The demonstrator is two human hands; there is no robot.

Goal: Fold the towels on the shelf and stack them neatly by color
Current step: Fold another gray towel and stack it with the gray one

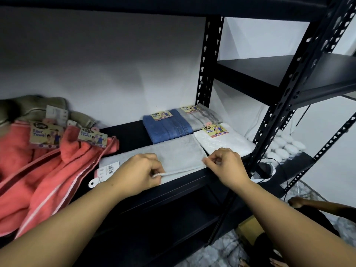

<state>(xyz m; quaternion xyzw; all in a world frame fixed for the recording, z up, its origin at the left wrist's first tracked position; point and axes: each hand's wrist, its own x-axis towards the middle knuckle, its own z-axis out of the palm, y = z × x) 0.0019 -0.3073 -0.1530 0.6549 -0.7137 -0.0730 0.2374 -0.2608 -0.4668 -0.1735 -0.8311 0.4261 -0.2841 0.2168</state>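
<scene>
1. Black metal shelf (127,130), centre of frame: front lip just below both hands; open dark board only in the strip between the towel groups. Upright post (285,105) at right of frame, close beside the right hand; likely to block any wide sweep that way.
2. Coral towels (40,170), lower left: unfolded heap spilling over the front lip, card labels on top. Risk: hem lies against the grey towel's left end, liable to drag or slide off if nudged.
3. Olive towel (28,107), left edge, bunched behind the coral heap; unfolded.
4. Light grey towel (169,153), centre: flat along the front lip, near edge partly doubled over. Risk: near edge at the lip, apt to slip off or fold crooked on uneven pull.
5. Folded set, right of centre: blue towel (167,128), striped grey towel (202,118), white towel (223,140), the white one touching the grey towel's right end; easily skewed by a far-side fold.
6. Left hand (140,170): fingers curled, pinching the near hem.
7. Right hand (225,162): fingertips pinching the right corner.
8. Hang tag (104,171), left of the left hand, overhanging the lip; prone to snagging.
</scene>
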